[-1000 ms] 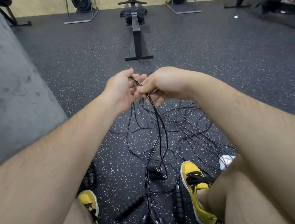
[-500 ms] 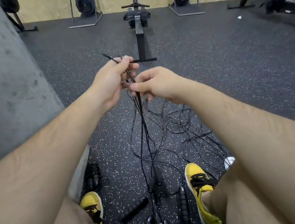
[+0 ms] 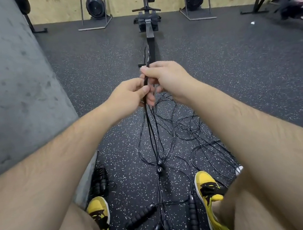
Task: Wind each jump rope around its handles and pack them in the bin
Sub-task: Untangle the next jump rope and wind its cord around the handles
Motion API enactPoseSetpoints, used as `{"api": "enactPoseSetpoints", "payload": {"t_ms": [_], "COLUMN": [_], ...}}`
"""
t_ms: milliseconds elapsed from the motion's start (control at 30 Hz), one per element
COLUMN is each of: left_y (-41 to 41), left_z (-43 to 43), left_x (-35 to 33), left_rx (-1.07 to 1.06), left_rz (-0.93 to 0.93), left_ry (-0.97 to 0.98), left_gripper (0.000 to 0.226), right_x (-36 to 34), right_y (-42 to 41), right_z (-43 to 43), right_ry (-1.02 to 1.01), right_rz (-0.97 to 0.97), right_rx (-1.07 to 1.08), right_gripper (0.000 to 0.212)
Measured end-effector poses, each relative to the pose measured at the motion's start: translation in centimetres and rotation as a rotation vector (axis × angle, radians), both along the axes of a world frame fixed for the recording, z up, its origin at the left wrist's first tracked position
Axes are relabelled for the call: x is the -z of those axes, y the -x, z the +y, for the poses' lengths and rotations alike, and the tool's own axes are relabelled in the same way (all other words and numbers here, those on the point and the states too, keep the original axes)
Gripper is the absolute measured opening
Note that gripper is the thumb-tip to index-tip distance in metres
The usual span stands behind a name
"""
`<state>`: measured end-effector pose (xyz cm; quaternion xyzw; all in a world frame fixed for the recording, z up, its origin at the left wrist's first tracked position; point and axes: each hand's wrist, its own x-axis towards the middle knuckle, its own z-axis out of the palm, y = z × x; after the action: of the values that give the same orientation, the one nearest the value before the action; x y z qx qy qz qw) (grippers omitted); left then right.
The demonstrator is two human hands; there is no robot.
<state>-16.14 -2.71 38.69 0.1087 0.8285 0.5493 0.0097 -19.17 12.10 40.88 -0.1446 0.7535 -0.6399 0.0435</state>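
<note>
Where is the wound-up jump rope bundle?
In the head view, the wound bundle lies on the floor at lower left, against the grey block, just beyond the left yellow shoe.

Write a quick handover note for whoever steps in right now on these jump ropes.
Left hand and right hand both pinch a raised bunch of black rope strands.
The rest of the cords lie tangled on the floor between the yellow shoes; loose foam handles lie near the feet.
One wound bundle sits by the grey block.
No bin in view.
Left: untangle, wind each rope, pack.
</note>
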Motion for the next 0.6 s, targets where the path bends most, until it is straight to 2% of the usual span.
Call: {"api": "enactPoseSetpoints", "payload": {"t_ms": [67, 167, 233, 300, 367, 433, 533, 600], "left_y": [0.1, 0.5, 0.7, 0.8, 0.8, 0.6, 0.3, 0.0], "left_z": [0.0, -0.4, -0.7, -1.0, -1.1, -1.0, -0.8, -1.2], "left_x": [-0.2, -0.2, -0.5, -0.9, -1.2, -1.3, -1.3, -0.9], "left_rx": [-0.039, -0.114, -0.177, -0.23, -0.221, -0.191, -0.152, -0.043], "left_rz": [0.073, 0.18, 0.198, 0.208, 0.207, 0.179, 0.072, -0.03], "left_ry": [0.002, 0.036, -0.002, -0.072, -0.16, -0.231, -0.284, -0.247], "left_gripper": [0.018, 0.02, 0.02, 0.021, 0.021, 0.022, 0.034, 0.039], "right_x": [0.6, 1.2, 1.8, 2.6, 3.0, 2.7, 1.8, 1.0], "right_y": [0.2, 0.4, 0.4, 0.3, -0.1, -0.4, -0.4, -0.1], "right_z": [-0.1, 0.2, 0.5, 0.7, 0.5, 0.1, -0.6, -0.9], "right_ry": [-0.064, -0.031, -0.047, -0.179, -0.307, -0.319, -0.219, -0.121], "right_rz": [-0.038, -0.183, -0.255, -0.247, -0.165, -0.057, 0.066, 0.107], "right_rx": [-0.113, -0.213, -0.309, -0.351, -0.281, -0.186, -0.067, 0.037], "right_gripper": [0.017, 0.018, 0.029, 0.042, 0.032, 0.019, 0.012, 0.013]}}
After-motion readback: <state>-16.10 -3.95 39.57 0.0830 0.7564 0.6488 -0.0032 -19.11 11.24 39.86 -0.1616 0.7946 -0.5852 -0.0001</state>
